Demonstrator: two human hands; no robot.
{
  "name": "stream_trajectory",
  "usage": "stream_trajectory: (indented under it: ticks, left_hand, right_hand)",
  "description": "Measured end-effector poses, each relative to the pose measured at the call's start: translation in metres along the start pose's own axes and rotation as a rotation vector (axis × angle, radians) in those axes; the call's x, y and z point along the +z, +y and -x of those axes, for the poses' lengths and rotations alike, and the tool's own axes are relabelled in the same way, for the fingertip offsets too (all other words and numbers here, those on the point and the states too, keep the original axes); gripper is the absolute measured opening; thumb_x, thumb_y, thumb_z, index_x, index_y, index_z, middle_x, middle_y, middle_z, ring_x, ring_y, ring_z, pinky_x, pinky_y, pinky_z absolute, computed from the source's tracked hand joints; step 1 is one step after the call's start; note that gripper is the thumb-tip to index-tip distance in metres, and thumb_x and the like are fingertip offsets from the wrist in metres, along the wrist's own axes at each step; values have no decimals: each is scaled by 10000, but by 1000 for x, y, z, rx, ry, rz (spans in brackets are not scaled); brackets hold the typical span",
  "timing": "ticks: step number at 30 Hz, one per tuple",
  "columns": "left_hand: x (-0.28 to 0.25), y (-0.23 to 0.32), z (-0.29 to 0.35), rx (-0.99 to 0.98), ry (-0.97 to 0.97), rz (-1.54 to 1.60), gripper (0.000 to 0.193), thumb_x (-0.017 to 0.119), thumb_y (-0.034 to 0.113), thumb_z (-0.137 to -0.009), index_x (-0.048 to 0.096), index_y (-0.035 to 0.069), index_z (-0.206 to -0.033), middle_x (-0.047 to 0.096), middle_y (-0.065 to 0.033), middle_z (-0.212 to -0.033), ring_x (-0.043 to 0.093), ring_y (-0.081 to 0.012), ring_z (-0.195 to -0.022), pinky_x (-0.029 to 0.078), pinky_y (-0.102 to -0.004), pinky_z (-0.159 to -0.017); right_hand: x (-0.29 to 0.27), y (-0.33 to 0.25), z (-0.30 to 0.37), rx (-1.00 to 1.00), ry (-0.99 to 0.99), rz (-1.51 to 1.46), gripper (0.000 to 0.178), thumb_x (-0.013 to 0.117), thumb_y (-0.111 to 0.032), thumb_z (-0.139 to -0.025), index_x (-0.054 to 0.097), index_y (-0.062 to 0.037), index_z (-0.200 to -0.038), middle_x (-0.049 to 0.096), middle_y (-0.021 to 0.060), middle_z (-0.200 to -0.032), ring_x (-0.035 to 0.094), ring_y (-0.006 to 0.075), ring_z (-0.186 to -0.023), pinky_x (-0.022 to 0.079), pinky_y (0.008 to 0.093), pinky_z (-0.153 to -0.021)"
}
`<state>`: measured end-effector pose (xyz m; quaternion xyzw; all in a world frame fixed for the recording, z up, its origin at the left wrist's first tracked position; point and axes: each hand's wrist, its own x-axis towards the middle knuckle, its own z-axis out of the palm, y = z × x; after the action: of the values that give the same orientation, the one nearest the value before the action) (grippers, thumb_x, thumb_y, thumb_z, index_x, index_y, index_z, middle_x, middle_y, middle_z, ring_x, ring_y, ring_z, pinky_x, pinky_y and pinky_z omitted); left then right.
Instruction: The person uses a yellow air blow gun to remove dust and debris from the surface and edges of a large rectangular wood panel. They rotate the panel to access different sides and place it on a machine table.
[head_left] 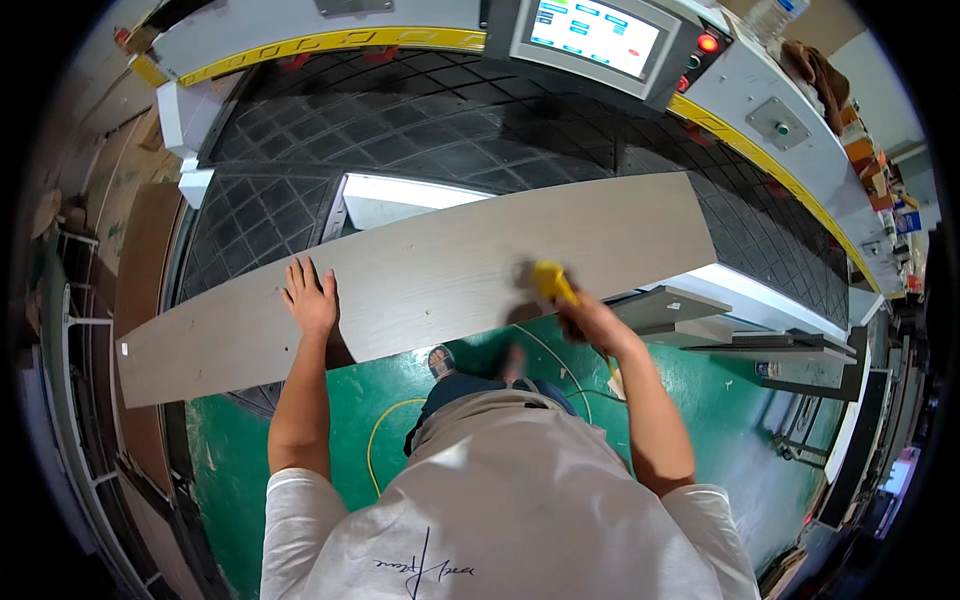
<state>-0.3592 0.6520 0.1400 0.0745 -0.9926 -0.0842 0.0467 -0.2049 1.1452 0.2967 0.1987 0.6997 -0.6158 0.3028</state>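
Note:
A long, pale grey-brown wood-grain board [440, 270] lies across the machine's dark bed in front of me. My left hand [312, 300] rests flat on the board left of its middle, fingers spread and holding nothing. My right hand [598, 325] is closed round a yellow hand-held tool [551, 281] at the near edge of the board, right of its middle. Motion smears the tool's front end, so I cannot tell its exact kind or whether it touches the board. A small white label [124, 349] sits at the board's left end.
Behind the board is a black diamond-patterned bed [400, 120] with a yellow-edged machine beam [330, 42] and a touch screen [592, 38]. More grey panels [670, 315] stand to the right. A yellow hose [376, 440] and a pale one [560, 368] run over the green floor.

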Motion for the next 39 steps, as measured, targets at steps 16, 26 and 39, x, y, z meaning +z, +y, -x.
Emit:
stream_trajectory:
  ticks: [16, 26, 39]
  left_hand:
    - [-8, 1, 3, -1, 159, 230, 530, 570, 315, -983, 556, 27, -1429, 446, -168, -1592, 322, -332, -1528, 163, -547, -1268]
    - [-5, -2, 4, 20, 206, 197, 507, 568, 307, -966, 585, 34, -1393, 476, -170, -1563, 341, -348, -1509, 185, -583, -1247]
    - [-35, -83, 74, -179, 148, 67, 558, 533, 374, -995, 513, 118, -1490, 396, -138, -1632, 292, -331, -1543, 145, -647, -1232]
  right_hand:
    - [63, -85, -88, -608, 168, 914, 461, 570, -298, -1060, 511, -52, -1445, 625, 36, -824, 637, 140, -721, 530, 336, -677]
    - [41, -145, -16, -8, -199, 697, 514, 570, -416, -1060, 495, -142, -1489, 580, -2, -844, 531, 90, -646, 489, 285, -581]
    - [187, -143, -110, -272, -738, 774, 451, 529, -256, -1084, 454, -118, -1506, 616, 17, -850, 572, 105, -682, 502, 285, -662]
